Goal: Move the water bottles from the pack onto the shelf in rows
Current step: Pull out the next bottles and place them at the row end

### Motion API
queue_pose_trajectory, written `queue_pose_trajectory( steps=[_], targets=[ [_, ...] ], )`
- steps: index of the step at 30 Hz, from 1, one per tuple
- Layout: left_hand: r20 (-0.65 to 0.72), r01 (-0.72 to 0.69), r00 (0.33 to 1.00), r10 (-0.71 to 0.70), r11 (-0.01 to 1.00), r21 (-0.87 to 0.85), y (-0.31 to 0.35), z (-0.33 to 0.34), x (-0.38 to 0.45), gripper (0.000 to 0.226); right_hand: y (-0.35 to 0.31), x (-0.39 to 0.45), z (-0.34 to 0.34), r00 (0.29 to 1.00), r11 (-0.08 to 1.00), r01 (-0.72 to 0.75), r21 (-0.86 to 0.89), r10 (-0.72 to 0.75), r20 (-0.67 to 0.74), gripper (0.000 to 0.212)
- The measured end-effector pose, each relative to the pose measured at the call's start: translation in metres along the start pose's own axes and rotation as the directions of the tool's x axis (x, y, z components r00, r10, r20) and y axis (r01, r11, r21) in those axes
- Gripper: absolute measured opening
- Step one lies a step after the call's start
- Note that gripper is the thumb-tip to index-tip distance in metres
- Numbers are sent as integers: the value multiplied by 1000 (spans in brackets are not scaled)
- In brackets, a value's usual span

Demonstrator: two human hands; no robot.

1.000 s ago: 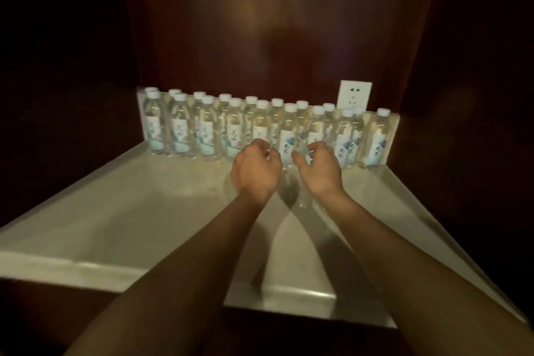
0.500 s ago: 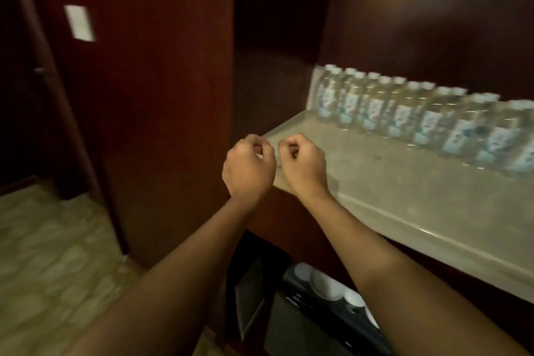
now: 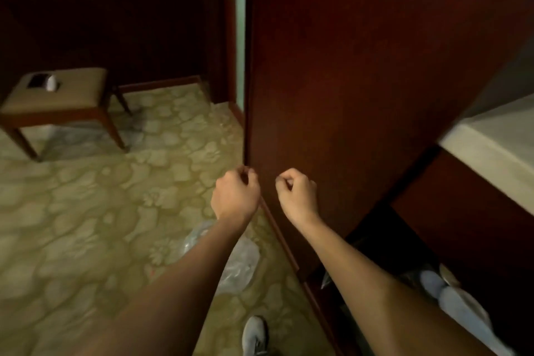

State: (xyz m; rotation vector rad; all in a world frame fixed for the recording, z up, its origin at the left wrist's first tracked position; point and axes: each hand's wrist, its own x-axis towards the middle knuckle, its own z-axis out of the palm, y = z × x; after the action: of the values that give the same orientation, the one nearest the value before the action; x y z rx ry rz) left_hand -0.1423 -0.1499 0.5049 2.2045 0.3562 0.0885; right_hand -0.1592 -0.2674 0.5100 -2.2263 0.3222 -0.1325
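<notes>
Both hands are raised in front of the body with fingers curled into loose fists, and neither has anything in it. The left hand (image 3: 235, 195) hangs over the carpet beside the edge of a tall dark red-brown wooden cabinet panel (image 3: 361, 89); the right hand (image 3: 297, 196) is in front of that panel, a little apart from the left.

The pale stone-like shelf (image 3: 497, 150) shows only as a corner at the right edge, above a dark recess; no water bottles are in view on the part that shows. On the floor, a crumpled clear plastic wrap (image 3: 237, 263) lies partly hidden under the left forearm; whether it holds any bottles cannot be told.

The floor is a beige carpet with a cloud-like floral pattern (image 3: 86, 225). At upper left stands a low wooden stool with a tan padded seat (image 3: 60, 98), with a small dark and white object (image 3: 43, 82) on it, too blurred to identify. A narrow pale green strip of wall (image 3: 240, 23) shows beside the panel. A grey shoe (image 3: 254, 335) is at the bottom, another (image 3: 433, 283) at lower right.
</notes>
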Motion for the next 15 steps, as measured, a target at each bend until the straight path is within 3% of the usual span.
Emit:
queue_pose_trajectory(
  steps=[8, 15],
  targets=[
    [70, 289, 954, -293, 955, 67, -121, 23, 68, 28, 47, 53, 140, 932, 984, -166, -69, 179, 314, 13],
    [204, 453, 856, -475, 880, 144, -231, 53, 92, 28, 110, 76, 251, 780, 943, -292, -161, 332, 530, 7]
  ],
)
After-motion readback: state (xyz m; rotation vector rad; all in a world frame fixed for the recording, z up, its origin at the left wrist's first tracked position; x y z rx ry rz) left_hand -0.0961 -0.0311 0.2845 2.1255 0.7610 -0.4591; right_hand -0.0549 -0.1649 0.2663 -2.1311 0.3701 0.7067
